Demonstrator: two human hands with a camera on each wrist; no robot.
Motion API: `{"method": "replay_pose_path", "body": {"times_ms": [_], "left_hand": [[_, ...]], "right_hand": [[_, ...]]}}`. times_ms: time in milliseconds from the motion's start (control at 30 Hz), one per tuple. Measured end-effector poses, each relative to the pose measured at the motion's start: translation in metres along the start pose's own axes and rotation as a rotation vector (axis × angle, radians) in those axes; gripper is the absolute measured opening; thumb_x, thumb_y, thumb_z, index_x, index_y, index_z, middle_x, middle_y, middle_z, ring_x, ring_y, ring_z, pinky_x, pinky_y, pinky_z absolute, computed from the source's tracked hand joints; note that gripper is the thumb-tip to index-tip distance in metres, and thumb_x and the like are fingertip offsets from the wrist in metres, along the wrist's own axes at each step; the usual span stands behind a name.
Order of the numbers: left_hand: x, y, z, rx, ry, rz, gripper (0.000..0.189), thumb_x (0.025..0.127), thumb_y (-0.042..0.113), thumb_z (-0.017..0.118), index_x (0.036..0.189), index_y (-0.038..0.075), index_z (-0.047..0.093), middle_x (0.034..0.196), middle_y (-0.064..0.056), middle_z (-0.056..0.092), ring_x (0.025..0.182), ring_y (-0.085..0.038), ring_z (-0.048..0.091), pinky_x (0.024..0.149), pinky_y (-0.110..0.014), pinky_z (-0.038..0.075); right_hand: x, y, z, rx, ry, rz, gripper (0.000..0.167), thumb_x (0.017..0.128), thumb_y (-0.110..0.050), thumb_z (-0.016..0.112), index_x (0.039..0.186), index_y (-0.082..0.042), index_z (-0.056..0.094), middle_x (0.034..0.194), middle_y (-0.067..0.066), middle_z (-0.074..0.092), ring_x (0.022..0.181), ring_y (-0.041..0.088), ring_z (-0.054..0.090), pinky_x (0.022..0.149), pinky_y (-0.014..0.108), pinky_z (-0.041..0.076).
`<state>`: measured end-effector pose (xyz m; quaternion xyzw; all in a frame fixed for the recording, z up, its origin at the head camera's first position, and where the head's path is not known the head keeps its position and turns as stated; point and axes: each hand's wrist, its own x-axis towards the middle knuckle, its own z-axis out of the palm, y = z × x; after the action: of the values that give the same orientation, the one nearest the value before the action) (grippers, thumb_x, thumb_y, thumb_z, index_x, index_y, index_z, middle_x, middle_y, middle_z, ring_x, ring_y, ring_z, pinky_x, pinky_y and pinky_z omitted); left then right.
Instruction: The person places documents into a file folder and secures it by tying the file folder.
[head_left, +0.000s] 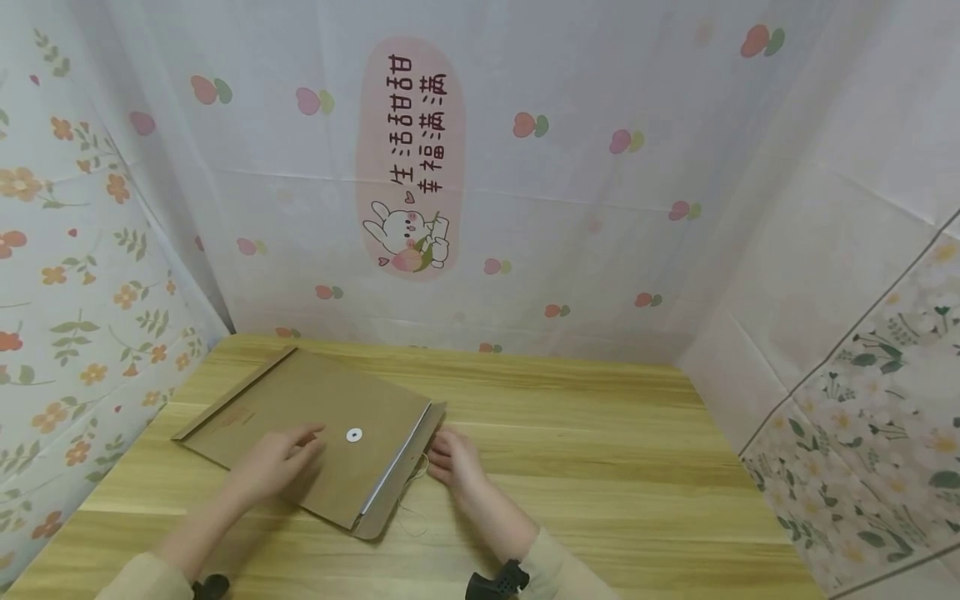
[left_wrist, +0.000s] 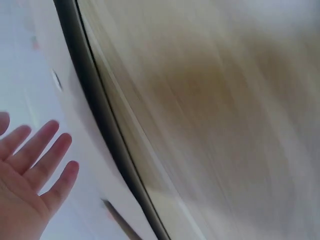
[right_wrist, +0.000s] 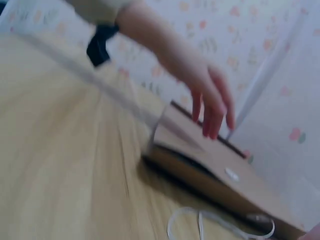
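Note:
A brown kraft paper file envelope lies at an angle on the table, its flap folded outward at the right end. A white strip shows along the opening, and a white round button sits on its face. Over the envelope's near side hovers my left hand, fingers relaxed and apart, holding nothing. At the flap's far right edge is my right hand, its fingers bent beside a thin pale string. I cannot tell whether those fingers pinch the flap. The string loops loosely onto the table.
Wood-grain table extends right of the envelope. A white printed curtain hangs behind it, with floral cloth on the left and more cloth on the right. Black wrist straps are worn near both sleeves.

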<state>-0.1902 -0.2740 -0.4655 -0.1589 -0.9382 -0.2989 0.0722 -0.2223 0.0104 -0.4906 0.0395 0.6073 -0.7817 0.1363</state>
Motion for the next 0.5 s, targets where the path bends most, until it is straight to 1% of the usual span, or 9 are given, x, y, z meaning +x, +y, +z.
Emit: {"method": "replay_pose_path", "body": {"times_ms": [100,200,300,367,433,500], "left_hand": [[0.003,-0.015,-0.01,-0.003,0.035,-0.056,0.036,0.098,0.013,0.054,0.124,-0.011,0.054,0.102,-0.026,0.065,0.087,-0.039,0.065,0.073,-0.05,0.054],[0.005,-0.03,-0.02,0.024,0.062,-0.104,0.039,0.1,0.014,0.048,0.127,-0.014,0.049,0.111,-0.034,0.058,0.096,-0.047,0.059,0.079,-0.058,0.049],[0.007,-0.043,-0.03,0.088,0.079,-0.174,0.046,0.102,0.02,0.041,0.131,-0.015,0.043,0.124,-0.04,0.047,0.108,-0.057,0.047,0.085,-0.07,0.038],[0.008,-0.052,-0.036,0.112,0.074,-0.227,0.052,0.104,0.026,0.037,0.134,-0.017,0.038,0.13,-0.043,0.037,0.114,-0.061,0.037,0.086,-0.076,0.029],[0.007,-0.06,-0.042,0.125,0.057,-0.285,0.061,0.104,0.033,0.031,0.137,-0.018,0.031,0.135,-0.045,0.027,0.119,-0.064,0.027,0.086,-0.08,0.021],[0.006,-0.069,-0.047,0.123,0.045,-0.332,0.066,0.104,0.037,0.026,0.138,-0.02,0.025,0.137,-0.046,0.021,0.121,-0.064,0.021,0.087,-0.081,0.017]], "right_hand": [[-0.008,-0.003,0.0,0.075,-0.055,0.055,0.064,0.098,-0.024,0.041,0.139,0.02,0.019,0.137,0.045,0.027,0.125,0.052,0.037,0.102,0.052,0.037],[-0.017,-0.005,0.002,0.125,-0.075,0.096,0.071,0.098,-0.029,0.041,0.141,0.019,0.013,0.14,0.045,0.02,0.129,0.054,0.029,0.105,0.054,0.03],[-0.024,-0.005,0.004,0.157,-0.095,0.129,0.075,0.096,-0.032,0.043,0.142,0.019,0.011,0.14,0.046,0.017,0.129,0.057,0.026,0.106,0.057,0.028],[-0.028,-0.004,0.006,0.173,-0.118,0.152,0.077,0.096,-0.033,0.042,0.142,0.019,0.009,0.14,0.047,0.013,0.129,0.058,0.024,0.105,0.058,0.027],[-0.032,-0.004,0.007,0.183,-0.149,0.175,0.077,0.096,-0.034,0.04,0.143,0.018,0.007,0.14,0.048,0.011,0.129,0.059,0.022,0.106,0.059,0.026],[-0.036,-0.004,0.007,0.196,-0.179,0.196,0.078,0.097,-0.035,0.039,0.143,0.018,0.004,0.14,0.049,0.008,0.129,0.06,0.02,0.106,0.059,0.024]]}}
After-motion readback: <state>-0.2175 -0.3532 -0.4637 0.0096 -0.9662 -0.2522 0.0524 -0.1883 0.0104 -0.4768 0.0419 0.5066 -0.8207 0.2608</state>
